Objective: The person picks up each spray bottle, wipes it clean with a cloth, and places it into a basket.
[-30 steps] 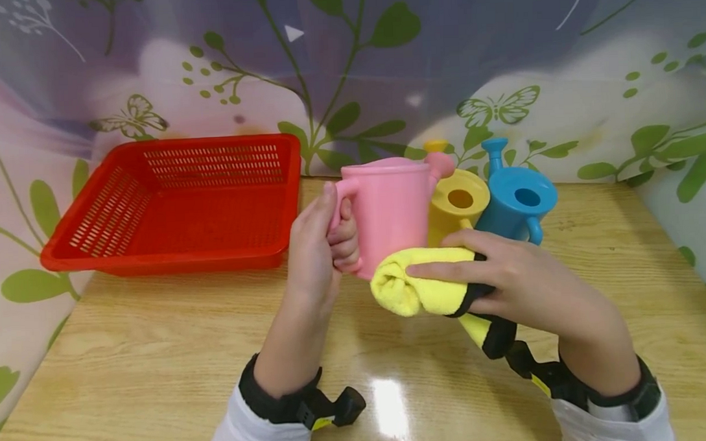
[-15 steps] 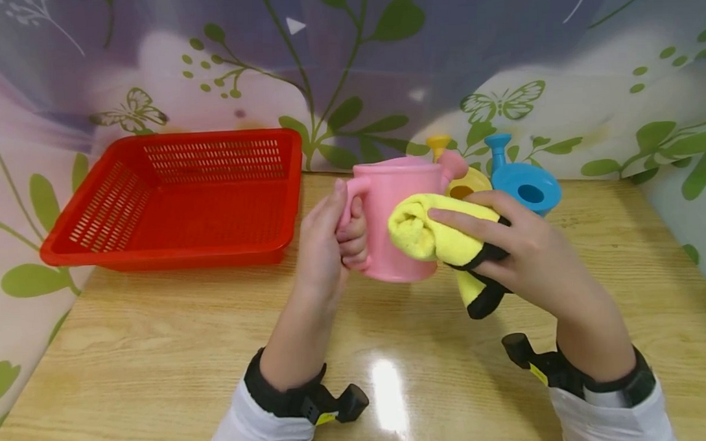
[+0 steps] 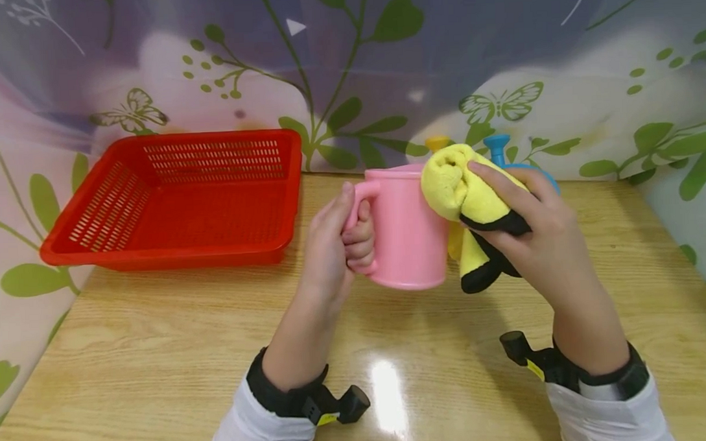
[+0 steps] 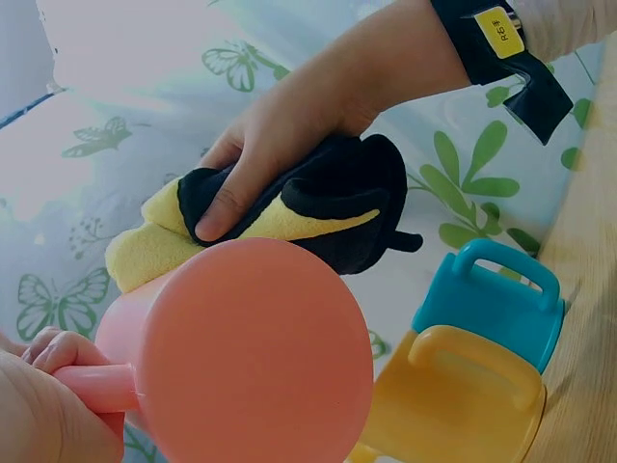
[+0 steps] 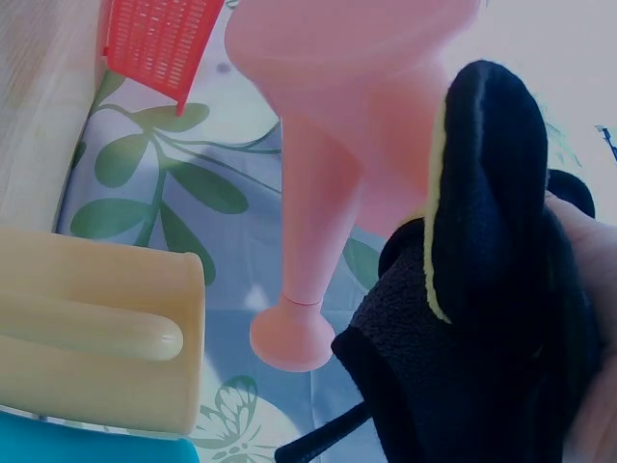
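In the head view my left hand (image 3: 332, 241) grips the handle of a pink watering can (image 3: 409, 238), holding it above the table. My right hand (image 3: 536, 220) holds a bunched yellow and black cloth (image 3: 465, 184) against the can's upper right side. From the left wrist view, the can's round base (image 4: 255, 357) faces the camera, with the cloth (image 4: 318, 207) behind its edge. The pink spout (image 5: 318, 212) with its rounded tip shows in the right wrist view, beside the cloth. In the head view, cloth and right hand hide the spout.
A red plastic basket (image 3: 214, 251) stands at the back left. Behind the right hand are a yellow watering can (image 4: 453, 395) and a blue watering can (image 4: 492, 299), side by side on the wooden table (image 3: 176, 343). A patterned curtain (image 3: 219, 69) hangs behind.
The cloth in my right hand has moved up along the pink can, from its bottom edge to its upper right side. The left hand and the can have shifted slightly right.
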